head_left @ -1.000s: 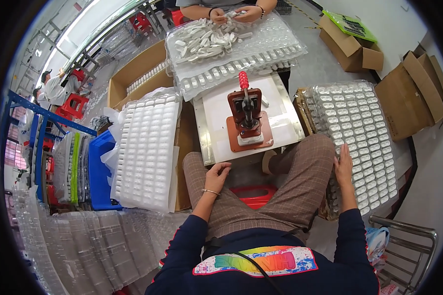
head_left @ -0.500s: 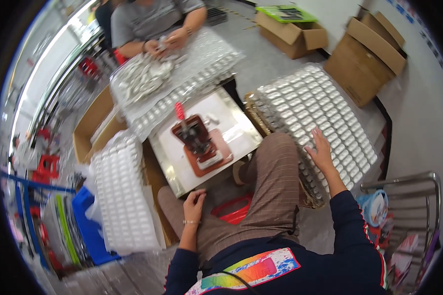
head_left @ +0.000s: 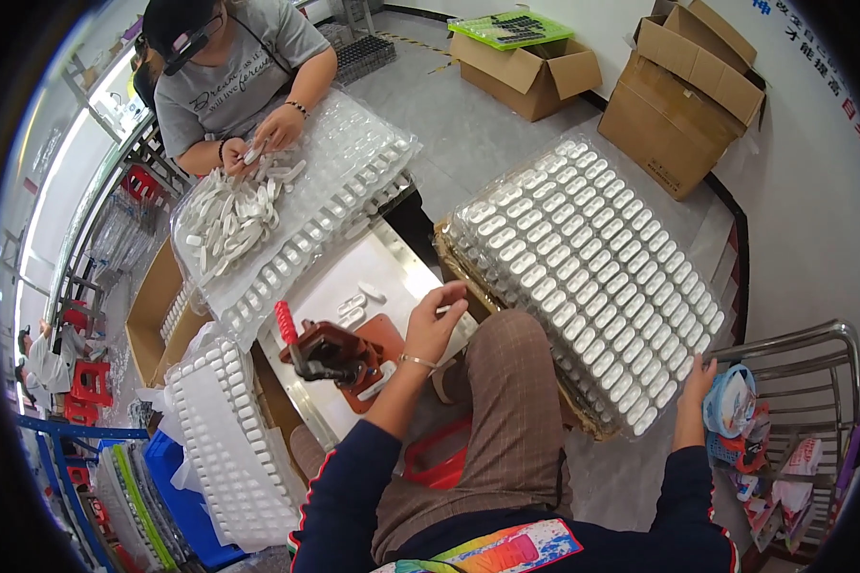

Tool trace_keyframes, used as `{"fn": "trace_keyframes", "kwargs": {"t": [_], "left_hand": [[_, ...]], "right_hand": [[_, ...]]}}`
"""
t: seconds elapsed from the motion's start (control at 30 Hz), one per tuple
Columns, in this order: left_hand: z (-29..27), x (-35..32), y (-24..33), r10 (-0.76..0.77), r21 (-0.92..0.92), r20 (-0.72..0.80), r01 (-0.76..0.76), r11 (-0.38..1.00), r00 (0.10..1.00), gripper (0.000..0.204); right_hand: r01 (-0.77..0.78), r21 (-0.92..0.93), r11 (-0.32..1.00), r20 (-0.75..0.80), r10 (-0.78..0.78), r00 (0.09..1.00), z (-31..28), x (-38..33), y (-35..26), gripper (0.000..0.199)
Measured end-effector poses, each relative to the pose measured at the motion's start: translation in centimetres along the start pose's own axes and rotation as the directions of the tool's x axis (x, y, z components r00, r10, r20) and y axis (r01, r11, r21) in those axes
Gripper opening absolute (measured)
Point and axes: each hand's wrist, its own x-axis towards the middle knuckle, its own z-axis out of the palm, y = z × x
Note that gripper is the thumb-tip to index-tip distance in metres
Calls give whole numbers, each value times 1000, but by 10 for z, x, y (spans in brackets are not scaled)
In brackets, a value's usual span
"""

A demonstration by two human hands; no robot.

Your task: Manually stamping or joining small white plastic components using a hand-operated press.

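Note:
My left hand [head_left: 434,323] is over the right side of the white-topped work table [head_left: 397,253], fingers loosely bent and apart, nothing seen in them. To my right lies a clear plastic tray [head_left: 583,277] filled with rows of white oval pieces, resting on a stack of similar trays. My right hand [head_left: 696,387] grips its near right edge; some of the fingers are hidden. Left of my left forearm stands a dark red hand press [head_left: 330,351] with a red handle, on a reddish base. A few small white oval parts [head_left: 353,310] lie behind it.
Across the table a person [head_left: 244,86] handles a white piece above a pile of white parts [head_left: 234,220] on plastic trays. Another filled tray [head_left: 229,439] is at my left, beside a blue bin [head_left: 186,497]. Cardboard boxes [head_left: 674,115] stand behind; a metal rack [head_left: 812,334] is at right.
My left hand has moved up and right from my lap to the table's right side. My right hand has gone from the tray's top to its near right edge. The view has shifted.

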Motion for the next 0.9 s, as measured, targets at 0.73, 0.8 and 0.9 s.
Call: {"fn": "trace_keyframes", "kwargs": {"t": [0.73,0.8,0.9], "left_hand": [[66,148,-50,-91,312,-422,240,919,902,69],[69,151,-46,-95,333,-436,258,907,895,65],[71,151,-39,-137,298,-463,299,907,875,64]], "right_hand": [[-384,663,643,397,133,908,-12,-30,-67,44],[-386,673,630,390,141,910,-12,-32,-66,45],[-382,689,616,400,117,909,-10,-30,-65,46]]}}
